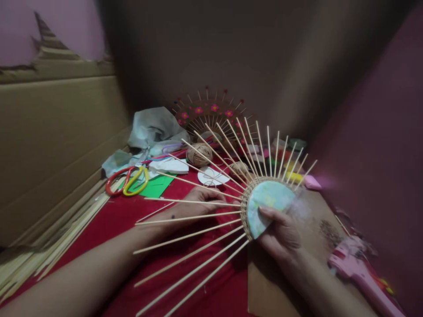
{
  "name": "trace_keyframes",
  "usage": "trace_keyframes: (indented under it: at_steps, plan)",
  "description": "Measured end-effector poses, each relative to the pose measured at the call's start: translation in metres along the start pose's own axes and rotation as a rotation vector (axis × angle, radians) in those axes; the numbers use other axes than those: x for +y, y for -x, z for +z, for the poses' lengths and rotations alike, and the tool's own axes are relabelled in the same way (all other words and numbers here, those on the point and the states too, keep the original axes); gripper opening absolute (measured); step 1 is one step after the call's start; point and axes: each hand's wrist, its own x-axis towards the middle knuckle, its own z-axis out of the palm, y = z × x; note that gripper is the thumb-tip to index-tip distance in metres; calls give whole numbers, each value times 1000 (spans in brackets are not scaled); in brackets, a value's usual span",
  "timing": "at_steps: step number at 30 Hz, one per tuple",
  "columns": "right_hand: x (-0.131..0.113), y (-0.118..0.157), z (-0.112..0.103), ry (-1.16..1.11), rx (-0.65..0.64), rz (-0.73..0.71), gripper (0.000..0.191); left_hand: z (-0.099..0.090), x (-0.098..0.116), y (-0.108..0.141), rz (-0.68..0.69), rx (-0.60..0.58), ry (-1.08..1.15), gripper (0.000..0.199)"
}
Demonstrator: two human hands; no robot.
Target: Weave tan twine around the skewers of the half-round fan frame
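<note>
A light blue patterned half-disc (269,200) has many thin wooden sticks (191,218) fanning out from its curved edge, where twine is woven between them. My right hand (280,231) grips the half-disc near its straight edge, thumb on the front face and fingers behind. Behind the sticks on the left side, my left hand (206,198) has its fingers bent towards the woven edge. The sticks partly cover that hand, and what its fingertips hold, if anything, cannot be made out.
Red- and yellow-handled scissors (135,180), a twine ball (199,154) and white paper (170,165) lie behind on the red cloth (132,246). Loose sticks (66,237) lie left. A pink glue gun (360,264) and cardboard (264,281) are right. A flowered fan (198,110) stands behind.
</note>
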Motion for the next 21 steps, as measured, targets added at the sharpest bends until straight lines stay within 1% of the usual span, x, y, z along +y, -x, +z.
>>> trace_keyframes:
  at_steps: [2,3,5,8,11,14,15,17,19,21]
  plan:
    - [-2,-1,0,-23,30,-4,33,-5,12,3,-26,-25,1,18]
    - [-3,-2,-1,-35,38,-2,31,-9,16,5,-44,-64,6,19]
    - [-4,-2,-2,-54,39,5,27,-18,23,7,-87,-105,30,19]
    - [-6,-4,-4,-63,31,-4,21,-32,27,5,-126,-107,42,18]
    - [-5,-5,-5,-79,44,-36,21,-40,28,2,-110,-129,-46,21]
    - [-5,-6,-5,-108,64,-74,24,-38,29,3,-37,-188,-168,22]
    - [-6,-6,-5,-118,71,-91,24,-35,29,4,-39,-207,-175,22]
    - [-7,-7,-5,-130,94,-115,25,-28,27,5,-89,-232,-137,21]
    - [-7,-7,-4,-128,122,-112,26,-22,24,6,-127,-239,-123,20]
    - [-8,-8,-4,-124,149,-96,27,-17,21,4,-108,-288,-188,20]
